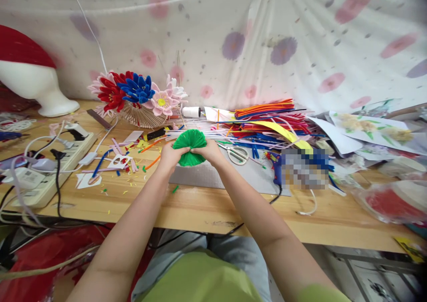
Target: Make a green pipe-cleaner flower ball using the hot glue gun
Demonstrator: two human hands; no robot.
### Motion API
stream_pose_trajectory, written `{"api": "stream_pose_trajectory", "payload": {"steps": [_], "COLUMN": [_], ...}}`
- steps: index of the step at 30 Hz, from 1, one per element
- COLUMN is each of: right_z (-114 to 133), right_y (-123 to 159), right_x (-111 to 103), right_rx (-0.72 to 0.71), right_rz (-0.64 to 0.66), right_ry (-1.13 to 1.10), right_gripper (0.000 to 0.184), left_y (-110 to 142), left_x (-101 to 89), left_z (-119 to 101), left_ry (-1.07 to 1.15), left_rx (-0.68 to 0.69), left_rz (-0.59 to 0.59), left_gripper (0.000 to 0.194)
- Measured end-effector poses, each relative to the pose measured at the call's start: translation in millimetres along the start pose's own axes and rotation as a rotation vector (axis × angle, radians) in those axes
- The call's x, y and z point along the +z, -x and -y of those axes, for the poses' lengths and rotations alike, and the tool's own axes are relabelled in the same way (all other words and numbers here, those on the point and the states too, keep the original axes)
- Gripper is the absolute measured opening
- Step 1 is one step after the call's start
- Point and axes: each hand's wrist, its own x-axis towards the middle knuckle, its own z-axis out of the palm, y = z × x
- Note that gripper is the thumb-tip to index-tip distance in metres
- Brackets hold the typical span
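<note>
A round green disc (190,137), made of fuzzy strips like pipe cleaners fanning out from its centre, is held up over the grey mat (196,177). My left hand (171,156) grips its left side, thumb pressed on the face near the middle. From the right, my right hand (210,152) pinches it the same way, and the two thumb tips nearly meet. The fingers behind the disc are hidden. Scissors (237,154) lie just right of my right hand, with a blue glue gun (276,167) farther right.
Bundles of coloured pipe cleaners (267,113) spread behind the mat. Fuzzy flowers (138,88) stand at the back left, near a white head form (31,82). A power strip (63,171) with cords lies left. Scraps dot the wooden table (133,204); plastic packets (396,199) sit right.
</note>
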Motion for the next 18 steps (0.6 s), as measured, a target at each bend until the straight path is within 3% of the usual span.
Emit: {"api": "stream_pose_trajectory", "payload": {"steps": [8, 18], "right_z": [2.2, -2.1], "right_y": [5.5, 7.2], "right_x": [-7.8, -7.4], "right_rx": [0.003, 0.028], "right_rz": [0.115, 0.073], "right_ry": [-0.235, -0.257], "right_gripper": [0.034, 0.03], "left_y": [0.5, 1.5], "left_x": [2.1, 4.8], "left_z": [-0.8, 0.3], "left_ry": [0.008, -0.052], "left_rx": [0.003, -0.026], "left_rz": [0.041, 0.02], "left_gripper": [0.041, 0.046]}}
